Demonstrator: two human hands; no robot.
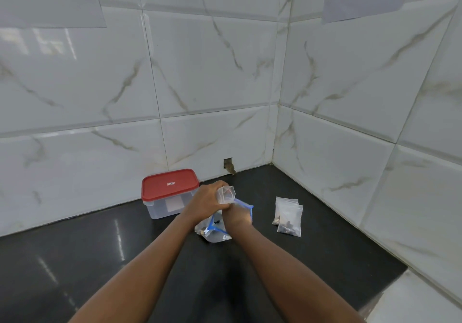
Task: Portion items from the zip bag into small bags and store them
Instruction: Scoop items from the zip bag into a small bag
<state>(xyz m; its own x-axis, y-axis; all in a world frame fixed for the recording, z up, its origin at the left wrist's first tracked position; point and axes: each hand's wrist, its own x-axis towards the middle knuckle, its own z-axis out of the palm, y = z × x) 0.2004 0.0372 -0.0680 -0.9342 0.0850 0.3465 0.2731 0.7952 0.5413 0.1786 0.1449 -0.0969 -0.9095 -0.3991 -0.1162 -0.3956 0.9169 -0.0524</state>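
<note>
Left hand: the left hand (206,201) is held above the desk, and its fingers are curled around a small bag (226,194).
Small bag: clear, mouth open and turned up, just above the zip bag.
Right hand: the right hand (237,216) is at the mouth of the zip bag (216,234) and touches the left hand. Its fingers are hidden, so I cannot tell if they grip something.
Zip bag: clear with a blue zip rim, lying on the desk (100,247) under both hands. The rim goes around the right hand, and some small dark items are inside.
Filled bags: 2 filled bags (287,219) lie on the desk to the right, overlapping each other, with dark items in their lower part.
Container: a clear container (165,207) with a red lid (170,185) on it stands to the left, against the tiled wall (200,72).
</note>
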